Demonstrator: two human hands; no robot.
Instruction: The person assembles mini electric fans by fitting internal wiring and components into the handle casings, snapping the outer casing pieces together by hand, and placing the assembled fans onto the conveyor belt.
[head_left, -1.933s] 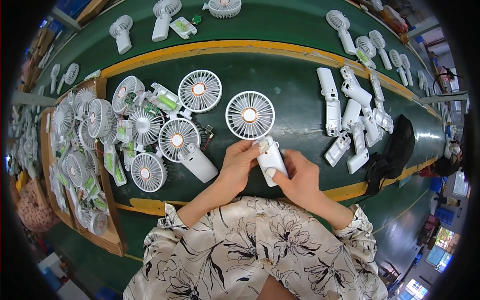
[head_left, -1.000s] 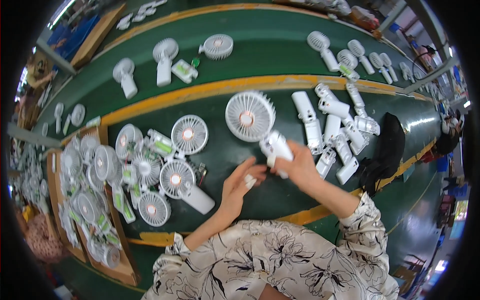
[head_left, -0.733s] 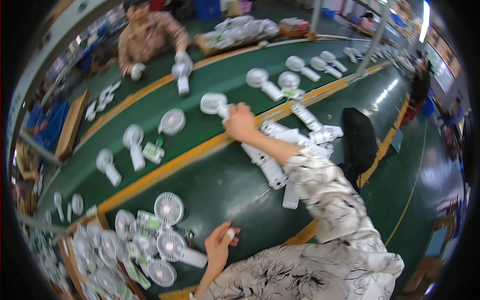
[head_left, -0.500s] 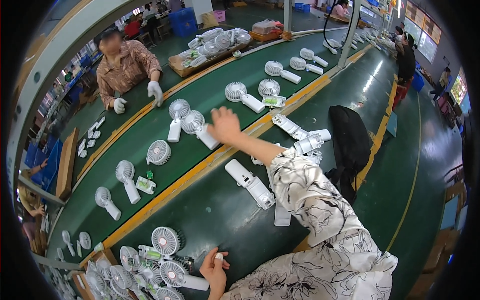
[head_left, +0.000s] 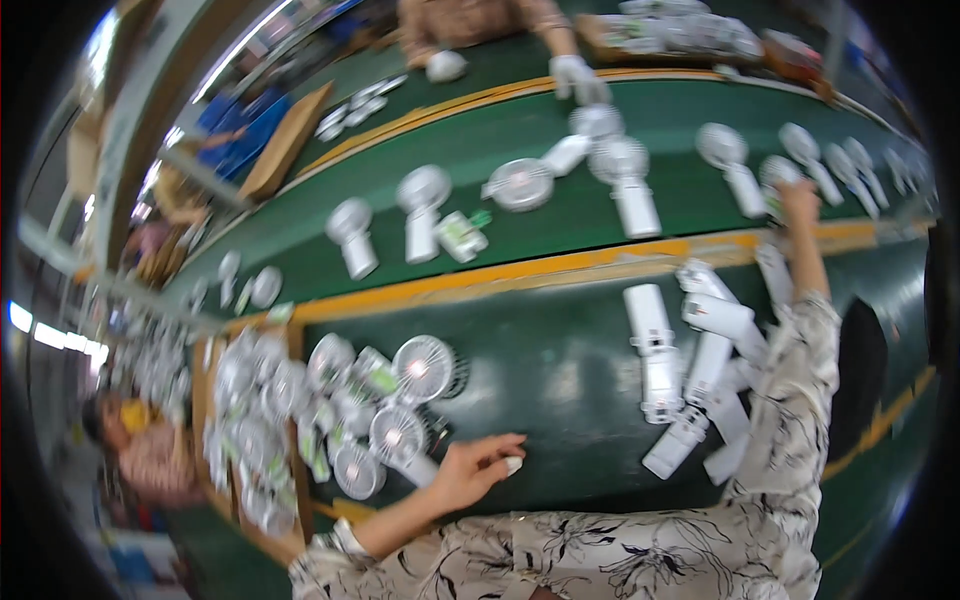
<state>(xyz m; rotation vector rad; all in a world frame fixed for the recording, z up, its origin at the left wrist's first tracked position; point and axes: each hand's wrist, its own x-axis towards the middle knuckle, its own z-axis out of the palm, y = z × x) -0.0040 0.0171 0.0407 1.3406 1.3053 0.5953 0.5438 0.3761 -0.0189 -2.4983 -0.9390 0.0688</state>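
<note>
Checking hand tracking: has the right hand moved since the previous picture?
Yes: the right hand has gone rightward along the yellow strip, from left of the white casings to past most of them.

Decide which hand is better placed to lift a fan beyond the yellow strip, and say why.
Probably the right hand: it stretches across the yellow strip to a fan, while the left hand is on the near side, beside the fan pile.

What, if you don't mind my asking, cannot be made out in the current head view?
All in the head view:
- Right hand: blur hides whether its fingers grip the white fan.
- Black thing: the right sleeve seems to cover part; too dark to identify.
- Co-worker opposite: head cut off by the top edge.
</note>
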